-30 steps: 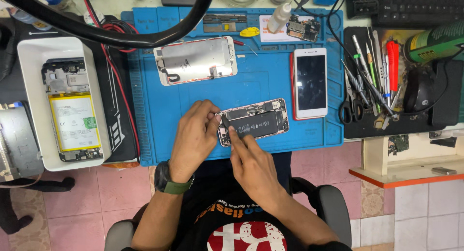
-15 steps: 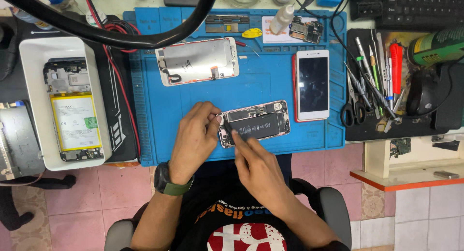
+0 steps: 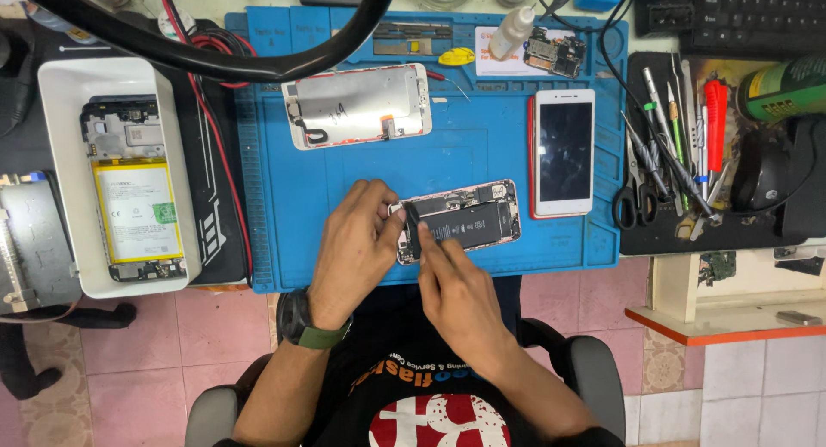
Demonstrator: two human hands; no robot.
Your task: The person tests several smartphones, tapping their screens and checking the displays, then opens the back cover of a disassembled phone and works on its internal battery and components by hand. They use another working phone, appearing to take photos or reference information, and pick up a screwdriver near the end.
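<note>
An opened phone body [image 3: 469, 221] with a black battery lies on the blue work mat [image 3: 482, 146], near its front edge. My left hand [image 3: 354, 249] rests on the phone's left end and steadies it with the fingertips. My right hand [image 3: 452, 279] pinches a thin black strip [image 3: 413, 230] that stands up from the left part of the phone. A detached screen panel [image 3: 357, 105] lies face down further back on the mat. A white phone with a dark screen [image 3: 564, 152] lies to the right of the open phone.
A white tray [image 3: 60, 180] at the left holds another opened phone with a pale battery. Tweezers, scissors and screwdrivers [image 3: 675, 146] lie on a black pad at the right. A small circuit board [image 3: 557, 53], a glue bottle [image 3: 513, 31] and a keyboard [image 3: 740, 12] sit at the back.
My right hand has drawn back toward me and to the left, lifting the black strip up from the phone. My left hand has stayed on the phone's left end.
</note>
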